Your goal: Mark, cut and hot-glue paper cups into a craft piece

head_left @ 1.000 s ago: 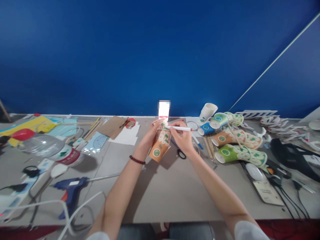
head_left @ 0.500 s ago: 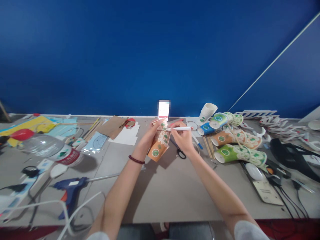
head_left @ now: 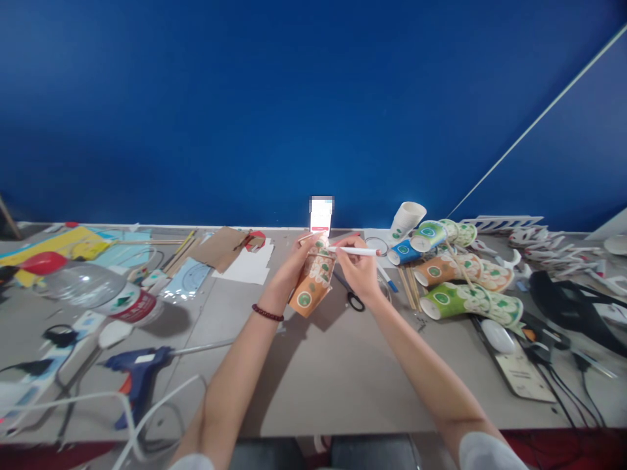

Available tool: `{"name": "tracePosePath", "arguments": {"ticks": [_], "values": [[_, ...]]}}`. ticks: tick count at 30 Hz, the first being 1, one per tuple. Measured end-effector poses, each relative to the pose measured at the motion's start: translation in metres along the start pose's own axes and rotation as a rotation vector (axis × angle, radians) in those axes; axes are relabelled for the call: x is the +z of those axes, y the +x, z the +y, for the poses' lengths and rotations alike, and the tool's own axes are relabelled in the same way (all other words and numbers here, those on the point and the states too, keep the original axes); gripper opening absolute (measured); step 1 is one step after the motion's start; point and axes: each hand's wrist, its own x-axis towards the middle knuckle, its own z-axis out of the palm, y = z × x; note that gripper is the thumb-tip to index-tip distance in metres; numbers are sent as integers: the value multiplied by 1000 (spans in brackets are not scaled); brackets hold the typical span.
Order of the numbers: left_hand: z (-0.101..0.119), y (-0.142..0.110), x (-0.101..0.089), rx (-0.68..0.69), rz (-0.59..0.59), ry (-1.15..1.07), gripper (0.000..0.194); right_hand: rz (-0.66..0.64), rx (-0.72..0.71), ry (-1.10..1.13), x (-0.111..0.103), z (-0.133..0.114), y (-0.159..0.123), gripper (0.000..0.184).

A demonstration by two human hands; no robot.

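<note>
My left hand [head_left: 292, 262] is closed round an orange patterned paper cup [head_left: 312, 287], tilted above the table with its green round logo toward me. My right hand [head_left: 360, 269] grips a white marker pen [head_left: 360, 250] with a reddish end pointing right. The pen's left tip lies at the cup's upper part; whether it touches the surface I cannot tell. Just beyond the cup, a phone [head_left: 321, 214] with a bright screen leans against the blue wall. Scissors [head_left: 355, 300] with black handles lie partly hidden under my right hand.
Tied paper cups [head_left: 470, 303] and a white cup [head_left: 408, 219] stand or lie at right, beside wooden sticks [head_left: 407, 287]. At left are a glue gun [head_left: 140, 372], a plastic bottle [head_left: 102, 290], a power strip [head_left: 53, 375] and brown cardboard [head_left: 220, 249]. A white cable [head_left: 130, 418] loops near the front edge.
The marker and my right hand have shifted very slightly to the right. My left hand and the cup stay almost where they were.
</note>
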Motion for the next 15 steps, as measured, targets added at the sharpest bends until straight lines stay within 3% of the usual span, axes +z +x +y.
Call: {"name": "tracePosePath", "arguments": {"ticks": [7, 15], "values": [[-1, 0, -1, -14, -12, 14, 56, -14, 5, 2, 0, 0, 0, 3], [1, -3, 2, 3, -5, -12, 47, -27, 31, 9, 0, -2, 0, 4]]}}
